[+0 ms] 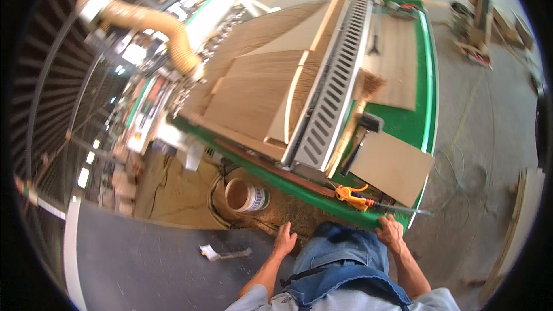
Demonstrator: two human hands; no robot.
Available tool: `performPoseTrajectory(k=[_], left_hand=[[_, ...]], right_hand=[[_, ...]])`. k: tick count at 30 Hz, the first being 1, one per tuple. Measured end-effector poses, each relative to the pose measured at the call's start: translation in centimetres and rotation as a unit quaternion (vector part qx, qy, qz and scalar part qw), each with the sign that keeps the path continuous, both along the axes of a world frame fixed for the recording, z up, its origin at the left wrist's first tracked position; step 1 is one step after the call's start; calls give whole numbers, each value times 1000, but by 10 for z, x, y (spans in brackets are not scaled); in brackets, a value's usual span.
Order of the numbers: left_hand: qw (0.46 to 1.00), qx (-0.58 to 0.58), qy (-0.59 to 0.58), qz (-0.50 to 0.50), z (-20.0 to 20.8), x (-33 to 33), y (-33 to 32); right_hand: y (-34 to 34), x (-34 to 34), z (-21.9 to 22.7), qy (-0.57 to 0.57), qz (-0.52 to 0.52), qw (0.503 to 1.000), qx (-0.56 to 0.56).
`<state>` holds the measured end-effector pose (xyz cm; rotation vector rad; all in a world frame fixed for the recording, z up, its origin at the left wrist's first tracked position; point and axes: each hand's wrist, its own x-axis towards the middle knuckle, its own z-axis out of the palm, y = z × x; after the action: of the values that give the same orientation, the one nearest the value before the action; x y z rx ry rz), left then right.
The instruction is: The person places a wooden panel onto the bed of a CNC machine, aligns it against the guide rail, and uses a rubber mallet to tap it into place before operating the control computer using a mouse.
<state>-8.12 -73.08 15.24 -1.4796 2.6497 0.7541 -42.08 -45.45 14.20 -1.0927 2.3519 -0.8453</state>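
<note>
My left hand (pixel 284 239) hangs over the edge of a dark grey board, its fingers loosely curled and nothing visible in them. My right hand (pixel 391 231) is at the front edge of a green machine table (pixel 324 207), fingers bent inward; whether it grips the edge or something small is hidden. Just beyond it on the table lies an orange air blow gun (pixel 352 197). Behind that are a brown board piece (pixel 391 167) and a black-headed mallet (pixel 370 122).
Wood panels (pixel 256 101) lie left of a slotted metal rail (pixel 335 83). A white bucket (pixel 247 196) stands on the dusty floor under the table's front. The dark grey board (pixel 167 259) bears a small tool with a white end (pixel 211 252). A ribbed hose (pixel 152 20) hangs upper left.
</note>
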Motion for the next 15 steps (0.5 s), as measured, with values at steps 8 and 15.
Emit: performPoseTrajectory(k=[8, 15], left_hand=[[982, 179, -8, 51, -61, -26, 114], [962, 232, 109, 91, -149, -60, 238]], right_hand=[[36, -10, 7, 76, 92, 991, 57], [52, -11, -11, 126, 143, 980, 49]])
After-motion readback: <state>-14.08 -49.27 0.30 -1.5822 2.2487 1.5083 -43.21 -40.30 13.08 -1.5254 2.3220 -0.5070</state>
